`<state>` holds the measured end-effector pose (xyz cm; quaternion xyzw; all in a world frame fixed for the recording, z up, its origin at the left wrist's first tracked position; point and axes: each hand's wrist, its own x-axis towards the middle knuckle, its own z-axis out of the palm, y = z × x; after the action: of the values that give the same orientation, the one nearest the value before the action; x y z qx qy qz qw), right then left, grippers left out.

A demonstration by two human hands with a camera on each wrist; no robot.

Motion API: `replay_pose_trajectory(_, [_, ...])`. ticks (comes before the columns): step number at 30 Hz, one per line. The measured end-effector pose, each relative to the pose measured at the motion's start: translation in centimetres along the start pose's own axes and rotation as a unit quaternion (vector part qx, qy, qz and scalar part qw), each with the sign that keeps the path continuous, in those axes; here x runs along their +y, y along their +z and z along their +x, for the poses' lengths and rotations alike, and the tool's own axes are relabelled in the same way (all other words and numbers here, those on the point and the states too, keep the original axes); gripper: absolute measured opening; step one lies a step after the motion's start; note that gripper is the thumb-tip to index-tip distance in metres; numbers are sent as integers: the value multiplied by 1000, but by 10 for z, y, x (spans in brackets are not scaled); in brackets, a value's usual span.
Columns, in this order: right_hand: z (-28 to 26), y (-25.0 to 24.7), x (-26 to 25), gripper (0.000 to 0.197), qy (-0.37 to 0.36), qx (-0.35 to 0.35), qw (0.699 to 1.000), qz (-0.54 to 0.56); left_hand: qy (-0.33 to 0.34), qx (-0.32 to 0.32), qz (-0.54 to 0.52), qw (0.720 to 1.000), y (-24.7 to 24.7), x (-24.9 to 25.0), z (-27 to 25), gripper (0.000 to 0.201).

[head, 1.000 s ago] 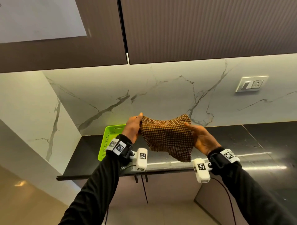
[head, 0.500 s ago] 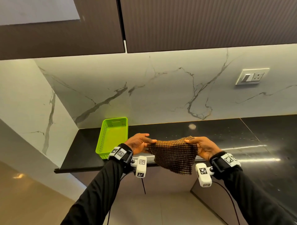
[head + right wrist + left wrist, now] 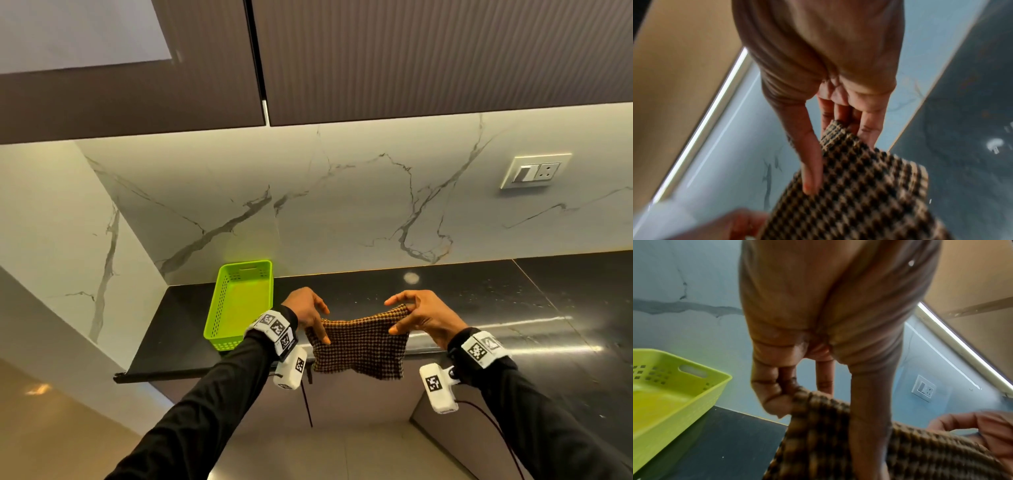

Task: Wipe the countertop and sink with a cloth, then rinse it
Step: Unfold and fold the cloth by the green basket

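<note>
A brown and tan houndstooth cloth [image 3: 359, 344] hangs spread between my two hands above the front edge of the black countertop [image 3: 479, 294]. My left hand [image 3: 313, 317] pinches the cloth's left edge between thumb and fingers; the same grip shows in the left wrist view on the cloth [image 3: 838, 443]. My right hand [image 3: 409, 315] pinches the upper right corner, thumb under and fingers over, as the right wrist view shows on the cloth [image 3: 859, 186]. The lower part of the cloth droops below the counter edge. No sink is in view.
An empty lime green plastic basket [image 3: 239, 305] stands on the countertop's left end, close to my left wrist. A marble backsplash [image 3: 342, 205] with a switch and socket plate [image 3: 534, 170] rises behind. Dark wall cabinets [image 3: 411, 51] hang overhead. The counter continues to the right.
Both hands have come down with the cloth from in front of the backsplash to the counter's front edge and have drawn apart, stretching the cloth wider and flatter.
</note>
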<state>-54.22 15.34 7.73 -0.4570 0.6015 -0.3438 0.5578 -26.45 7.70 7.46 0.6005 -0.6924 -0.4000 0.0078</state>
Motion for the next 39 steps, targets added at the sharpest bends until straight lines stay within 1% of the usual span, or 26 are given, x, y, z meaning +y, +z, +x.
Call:
replay_pose_trajectory(3, [7,5,0,36,-34,24,990,-133,49,7,-12,999,-8,-4,9,45])
replay_pose_trajectory(5, [13,5,3,27,-47,41,978,-199,79,-3,-12,997,-13,-2,12,31])
replay_pose_trajectory(6, [17,6,5,23,-51,47,972,-223,85,3,-1,996,-15,-1,12,27])
replay_pose_trajectory(9, [30,2,4,16,-89,77,941,-316,82,22,43,995,-18,5,13,21])
replay_pose_trajectory(10, [33,2,3,12,-112,79,934,-330,82,17,45,996,-20,5,13,21])
replay_pose_trajectory(11, [34,1,0,7,-133,73,934,-324,81,9,44,996,-22,7,12,25])
replay_pose_trajectory(13, [26,0,-13,4,-143,31,962,-230,84,-3,58,995,-28,11,7,38])
replay_pose_trajectory(15, [14,-2,-37,18,-145,-31,983,-108,109,-4,74,991,-38,13,4,40])
replay_pose_trajectory(16, [11,-4,-49,26,-150,-57,985,-64,129,-7,63,990,-43,12,3,35])
replay_pose_trajectory(17, [11,-8,-66,31,-158,-78,984,-32,159,-17,32,987,-50,14,0,27])
replay_pose_trajectory(18, [12,-13,-86,33,-168,-88,982,-5,192,-38,-26,980,-56,19,-3,22])
replay_pose_trajectory(19, [13,-17,-104,34,-174,-91,980,28,218,-65,-101,968,-60,23,-7,26])
replay_pose_trajectory(20, [15,-21,-124,33,-183,-88,978,53,239,-81,-174,952,-63,33,-9,37])
replay_pose_trajectory(21, [18,-24,-140,29,-192,-87,975,67,253,-83,-228,937,-64,45,-10,47])
replay_pose_trajectory(22, [22,-26,-154,26,-201,-91,973,61,268,-79,-263,924,-63,60,-9,51])
replay_pose_trajectory(23, [25,-27,-164,25,-205,-99,973,45,280,-75,-278,916,-59,72,-7,51])
replay_pose_trajectory(25, [36,-34,-173,29,-200,-108,974,-16,299,-69,-293,906,-48,89,-4,48])
replay_pose_trajectory(27, [48,-45,-168,36,-196,-92,975,-52,292,-66,-307,903,-41,93,-2,37])
replay_pose_trajectory(29, [59,-58,-153,40,-210,-22,977,-30,298,-67,-324,895,-38,90,0,26])
replay_pose_trajectory(30, [64,-64,-144,41,-214,7,977,-4,301,-62,-326,894,-37,89,0,24])
replay_pose_trajectory(33, [72,-66,-113,49,-194,26,980,25,289,-62,-330,896,-40,83,1,27])
replay_pose_trajectory(35, [78,-60,-90,60,-180,76,977,90,276,-57,-333,900,-41,78,-1,27])
replay_pose_trajectory(36, [80,-55,-76,63,-161,109,969,150,270,-50,-336,901,-41,76,-2,26])
replay_pose_trajectory(37, [82,-46,-59,60,-129,129,961,209,268,-42,-342,900,-40,71,-2,25])
replay_pose_trajectory(38, [84,-34,-40,56,-88,133,955,251,267,-33,-352,896,-39,67,-3,25])
replay_pose_trajectory(39, [85,-21,-19,61,-35,119,955,270,263,-28,-371,890,-39,63,-4,26])
